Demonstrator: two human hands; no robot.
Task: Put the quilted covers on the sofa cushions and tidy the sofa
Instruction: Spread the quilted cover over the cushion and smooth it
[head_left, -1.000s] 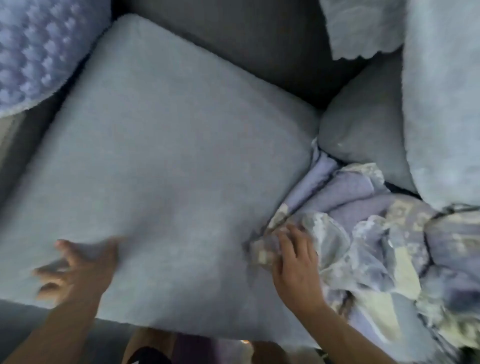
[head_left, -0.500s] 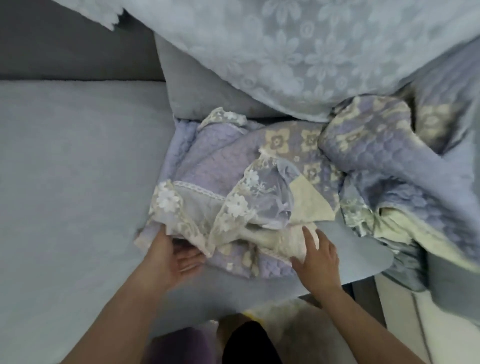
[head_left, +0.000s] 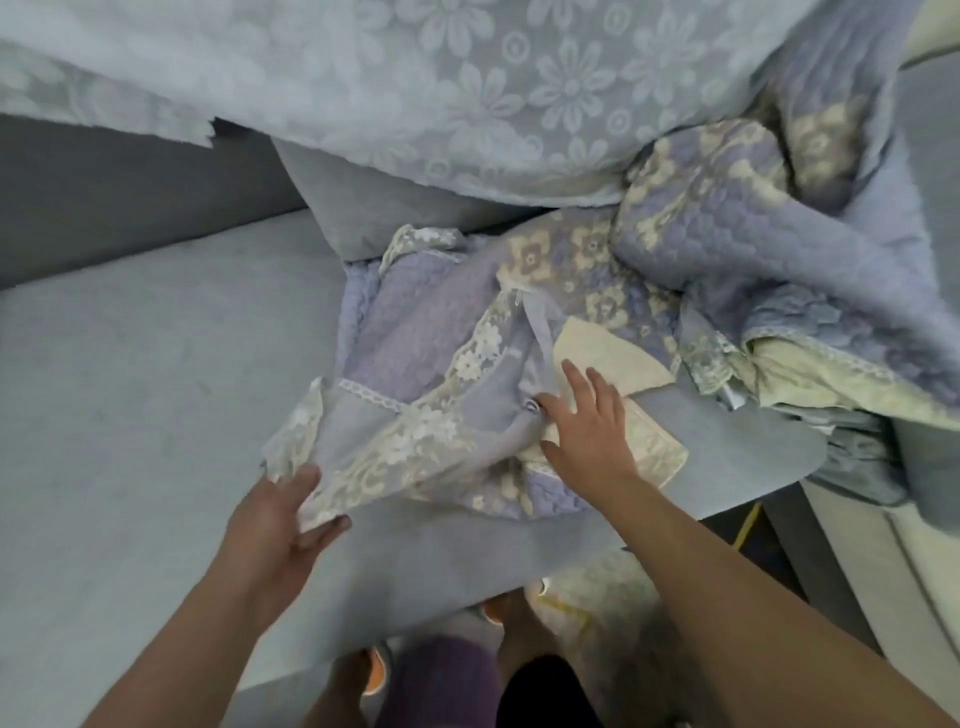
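Observation:
A crumpled lilac quilted cover with a cream lace border lies on the grey sofa seat cushion. My left hand pinches the lace corner of that cover at its near left edge. My right hand lies flat, fingers spread, on the cover's cream underside in the middle. A second bundled quilted cover, blue-lilac with cream flowers, is heaped to the right.
A pale blue throw with a raised flower pattern hangs across the top over the sofa back. A grey back cushion stands behind the cover. The dark sofa back is at left. My legs and feet show below.
The view swung from the bare left seat cushion to the cover pile. My left hand left the cushion and took the lace corner. My right hand slid up onto the cream underside.

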